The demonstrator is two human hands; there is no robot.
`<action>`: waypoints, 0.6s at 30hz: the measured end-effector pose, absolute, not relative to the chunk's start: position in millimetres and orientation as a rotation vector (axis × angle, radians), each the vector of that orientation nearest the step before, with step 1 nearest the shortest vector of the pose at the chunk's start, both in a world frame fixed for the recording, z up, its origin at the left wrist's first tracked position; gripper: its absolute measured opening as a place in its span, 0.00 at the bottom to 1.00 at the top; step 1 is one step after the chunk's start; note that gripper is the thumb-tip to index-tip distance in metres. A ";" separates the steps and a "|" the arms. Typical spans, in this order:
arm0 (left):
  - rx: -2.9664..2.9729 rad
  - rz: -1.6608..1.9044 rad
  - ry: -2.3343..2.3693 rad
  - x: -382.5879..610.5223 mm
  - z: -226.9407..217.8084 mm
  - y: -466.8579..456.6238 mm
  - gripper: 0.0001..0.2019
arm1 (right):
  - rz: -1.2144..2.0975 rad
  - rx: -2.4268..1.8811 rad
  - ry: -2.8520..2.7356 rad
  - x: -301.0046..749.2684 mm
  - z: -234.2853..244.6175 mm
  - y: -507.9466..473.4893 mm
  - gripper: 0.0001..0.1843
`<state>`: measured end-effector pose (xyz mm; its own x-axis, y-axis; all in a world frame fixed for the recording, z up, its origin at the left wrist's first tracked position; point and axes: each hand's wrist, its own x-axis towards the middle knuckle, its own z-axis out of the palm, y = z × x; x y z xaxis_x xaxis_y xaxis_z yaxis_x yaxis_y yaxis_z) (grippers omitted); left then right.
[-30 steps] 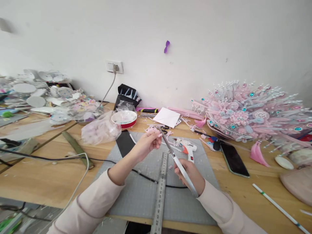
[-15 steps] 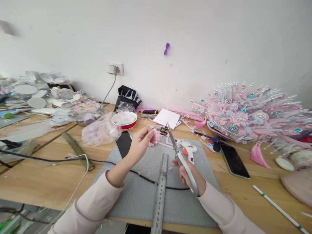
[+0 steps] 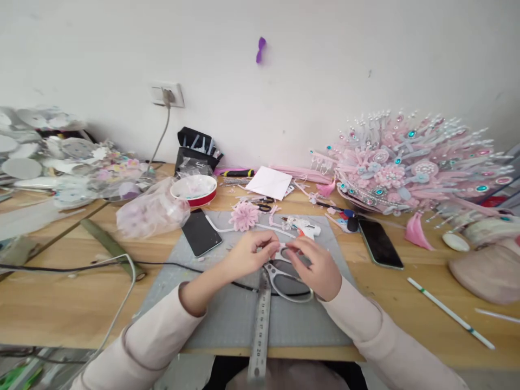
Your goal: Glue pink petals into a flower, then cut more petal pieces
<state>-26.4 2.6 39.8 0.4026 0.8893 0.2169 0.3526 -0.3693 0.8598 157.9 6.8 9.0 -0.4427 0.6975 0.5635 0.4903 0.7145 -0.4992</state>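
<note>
My left hand point(image 3: 247, 254) and my right hand point(image 3: 319, 265) meet low over the grey cutting mat point(image 3: 227, 325). The fingertips of both are pinched together on a tiny pale piece between them, too small to name. Grey-handled scissors point(image 3: 284, 281) lie flat on the mat just under my right hand, held by neither hand. A pink fluffy flower point(image 3: 244, 215) rests on the mat's far edge, beyond my left hand. A steel ruler point(image 3: 260, 319) runs toward me between my forearms. A white hot-glue gun point(image 3: 304, 227) lies just past my right hand.
A black phone point(image 3: 201, 232) lies on the mat's left corner and another phone point(image 3: 379, 242) to the right. A large pink beaded headdress point(image 3: 406, 168) fills the back right. A red-rimmed bowl point(image 3: 194, 189), a plastic bag point(image 3: 150, 211) and a black cable point(image 3: 81, 265) are on the left.
The scissors have gone from my right hand onto the mat. My left hand has let the pink flower go onto the mat. Both hands have dropped and come together.
</note>
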 end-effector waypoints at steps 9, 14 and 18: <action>1.826 0.759 1.027 -20.4 35.4 0.6 0.14 | 0.266 -0.732 -2.104 161.0 15.8 4.0 0.07; 1.744 0.760 1.014 -18.0 38.1 -1.7 0.14 | 0.219 -0.733 -2.180 163.3 17.0 5.5 0.08; 1.739 0.743 1.027 -17.1 39.6 -1.7 0.14 | 0.231 -0.721 -2.200 163.3 16.4 4.9 0.09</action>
